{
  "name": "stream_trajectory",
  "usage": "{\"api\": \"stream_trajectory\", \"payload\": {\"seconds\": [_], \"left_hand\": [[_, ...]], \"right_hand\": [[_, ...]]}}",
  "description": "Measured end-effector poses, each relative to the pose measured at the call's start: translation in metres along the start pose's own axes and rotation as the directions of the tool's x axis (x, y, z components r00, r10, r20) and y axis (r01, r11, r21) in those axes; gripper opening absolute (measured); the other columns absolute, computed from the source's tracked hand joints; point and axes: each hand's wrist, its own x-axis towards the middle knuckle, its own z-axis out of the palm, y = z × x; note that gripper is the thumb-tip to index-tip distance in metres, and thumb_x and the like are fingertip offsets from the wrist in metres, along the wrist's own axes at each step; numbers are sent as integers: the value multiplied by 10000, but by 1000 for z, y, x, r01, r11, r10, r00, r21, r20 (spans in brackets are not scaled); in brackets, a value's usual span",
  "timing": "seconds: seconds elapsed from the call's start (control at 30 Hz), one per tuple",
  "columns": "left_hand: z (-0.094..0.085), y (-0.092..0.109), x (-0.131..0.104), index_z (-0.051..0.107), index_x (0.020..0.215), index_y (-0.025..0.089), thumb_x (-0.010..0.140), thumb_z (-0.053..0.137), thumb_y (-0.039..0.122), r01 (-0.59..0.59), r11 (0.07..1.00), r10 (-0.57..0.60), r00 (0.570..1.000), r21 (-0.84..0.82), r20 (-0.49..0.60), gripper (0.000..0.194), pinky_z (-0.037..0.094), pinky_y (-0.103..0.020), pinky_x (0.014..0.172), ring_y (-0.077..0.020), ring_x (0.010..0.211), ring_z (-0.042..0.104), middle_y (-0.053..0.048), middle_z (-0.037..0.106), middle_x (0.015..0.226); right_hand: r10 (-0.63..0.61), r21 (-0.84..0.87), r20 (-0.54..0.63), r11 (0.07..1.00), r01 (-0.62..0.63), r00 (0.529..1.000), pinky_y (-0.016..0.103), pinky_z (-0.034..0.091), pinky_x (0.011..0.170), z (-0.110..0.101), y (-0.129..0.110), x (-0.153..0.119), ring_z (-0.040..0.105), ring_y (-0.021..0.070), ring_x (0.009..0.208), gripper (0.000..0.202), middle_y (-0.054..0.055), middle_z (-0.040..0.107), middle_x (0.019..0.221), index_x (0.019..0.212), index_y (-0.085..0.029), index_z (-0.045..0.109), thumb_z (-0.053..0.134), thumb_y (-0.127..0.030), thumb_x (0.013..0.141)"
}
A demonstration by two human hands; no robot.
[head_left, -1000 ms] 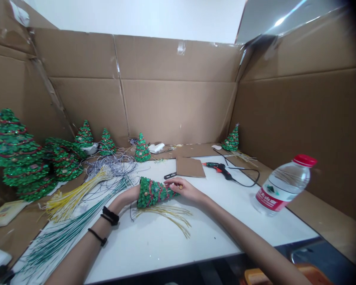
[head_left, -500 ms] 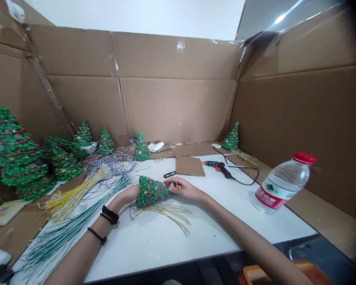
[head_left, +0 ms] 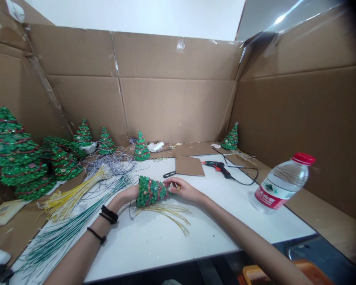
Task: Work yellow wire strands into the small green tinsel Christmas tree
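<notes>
A small green Christmas tree (head_left: 151, 191) with red garlands and gold beads lies on its side, its wide base towards the left. My left hand (head_left: 133, 193) reaches into the hollow base, so its fingers are hidden. At the narrow tip, my right hand (head_left: 182, 187) is closed in a pinch against the tree. Something small and gold-coloured shows by its fingertips; what they pinch is too small to make out. Just below the tree, pale yellow strands (head_left: 169, 211) spread over the white board (head_left: 154, 249).
Yellow strands (head_left: 63, 202), green strands (head_left: 65, 233) and tangled purple-grey wire (head_left: 109, 162) lie left. Several finished trees (head_left: 12, 146) stand behind. Beyond my right hand are a cardboard piece (head_left: 190, 166), a black cutter (head_left: 169, 174) and a glue gun (head_left: 219, 168). A water bottle (head_left: 280, 186) stands right.
Almost nothing differs. The fingers of my right hand have shifted very slightly at the tree's tip; my left hand stays inside the base.
</notes>
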Motion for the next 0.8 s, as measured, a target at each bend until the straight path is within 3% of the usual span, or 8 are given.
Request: {"api": "stream_trajectory", "payload": {"seconds": [0.27, 0.57, 0.8], "left_hand": [[-2, -11, 4, 649, 1020, 146, 692, 599, 482, -15, 1000, 15, 1000, -1, -13, 472, 405, -400, 969, -254, 1019, 566, -74, 675, 1084], [-1, -8, 3, 670, 920, 147, 652, 596, 531, 35, 999, -33, 998, 33, -62, 474, 434, -424, 925, -276, 979, 574, -75, 701, 996], [-2, -5, 2, 659, 991, 142, 687, 582, 526, -21, 999, 22, 1000, 49, -14, 496, 403, -423, 969, -280, 1047, 546, -83, 679, 1062]], "right_hand": [[-6, 28, -12, 1000, 7, 1000, 335, 429, 844, 3, 3, 1, 570, 213, 955, 395, 81, 619, 1018, 1050, -166, 602, 564, -478, 811], [14, 24, -6, 1000, -14, 1000, 320, 433, 823, 4, 4, 2, 574, 205, 934, 393, 75, 624, 1005, 1052, -171, 595, 555, -485, 818], [11, 18, 42, 1000, -12, 999, 351, 416, 875, -2, -2, 0, 557, 224, 997, 435, 90, 612, 1062, 1085, -168, 592, 539, -509, 821]]}}
